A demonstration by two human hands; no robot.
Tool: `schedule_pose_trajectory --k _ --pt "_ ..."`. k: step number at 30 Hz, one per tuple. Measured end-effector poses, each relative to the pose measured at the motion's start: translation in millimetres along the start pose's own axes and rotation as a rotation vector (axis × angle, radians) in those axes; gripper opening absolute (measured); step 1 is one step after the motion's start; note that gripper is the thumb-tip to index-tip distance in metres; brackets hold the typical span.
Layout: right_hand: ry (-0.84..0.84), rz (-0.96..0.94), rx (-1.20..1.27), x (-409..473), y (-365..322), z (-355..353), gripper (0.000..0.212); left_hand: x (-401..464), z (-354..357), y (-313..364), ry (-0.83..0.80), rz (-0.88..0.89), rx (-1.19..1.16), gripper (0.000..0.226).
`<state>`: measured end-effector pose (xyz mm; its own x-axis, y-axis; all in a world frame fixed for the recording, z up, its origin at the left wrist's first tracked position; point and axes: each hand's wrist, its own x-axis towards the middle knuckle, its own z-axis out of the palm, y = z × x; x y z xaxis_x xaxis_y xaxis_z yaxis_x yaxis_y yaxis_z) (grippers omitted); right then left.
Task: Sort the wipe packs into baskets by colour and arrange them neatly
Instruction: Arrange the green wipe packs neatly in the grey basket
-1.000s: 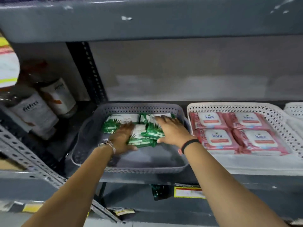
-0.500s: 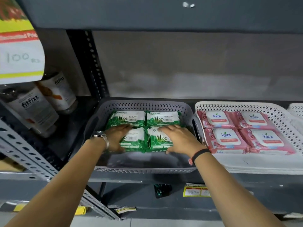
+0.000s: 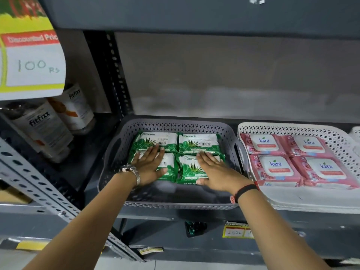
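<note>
Both arms reach forward, palms down. Left hand [image 3: 151, 166] and right hand [image 3: 215, 170] lie flat, fingers [image 3: 155, 151] spread wide, gripping nothing, on four glossy green rectangular wipe packs [image 3: 198, 143] laid two-by-two in the grey perforated plastic basket [image 3: 126, 137]. Pink soft-film wipe packs [image 3: 276, 166] fill the adjacent white perforated basket [image 3: 292, 128].

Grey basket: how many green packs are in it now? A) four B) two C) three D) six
A: the grey basket holds four green packs in a two-by-two block, with the left hand and right hand lying flat on the front pair.
</note>
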<state>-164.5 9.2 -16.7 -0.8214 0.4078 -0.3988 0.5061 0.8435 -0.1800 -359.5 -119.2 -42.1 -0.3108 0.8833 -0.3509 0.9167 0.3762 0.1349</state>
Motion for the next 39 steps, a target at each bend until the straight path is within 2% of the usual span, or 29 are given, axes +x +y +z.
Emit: schedule_pose_trajectory --k 3,13,18,20,25,30,39 --pt "-0.044 0.019 0.016 3 -1 1 0.077 2 1 -1 0.02 0.006 -0.003 0.069" --pt "-0.017 0.025 0.116 3 -2 1 0.077 -3 -10 5 -0.04 -0.025 -0.046 0.068" --pt "0.3 0.07 0.192 20 -8 -15 0.061 4 -19 4 0.125 -0.065 -0.107 0.058" --pt "0.345 0.111 0.171 33 -13 -18 0.058 12 -21 7 0.191 -0.12 -0.086 0.056" --pt "0.286 0.173 0.106 55 -20 -4 0.059 28 -16 15 0.245 -0.197 -0.045 0.055" --pt "0.28 0.191 0.111 62 -18 3 0.057 31 -14 11 0.193 -0.143 -0.024 0.053" --pt "0.308 0.2 0.106 65 -19 8 0.056 31 -9 11 0.233 -0.149 -0.002 0.053"
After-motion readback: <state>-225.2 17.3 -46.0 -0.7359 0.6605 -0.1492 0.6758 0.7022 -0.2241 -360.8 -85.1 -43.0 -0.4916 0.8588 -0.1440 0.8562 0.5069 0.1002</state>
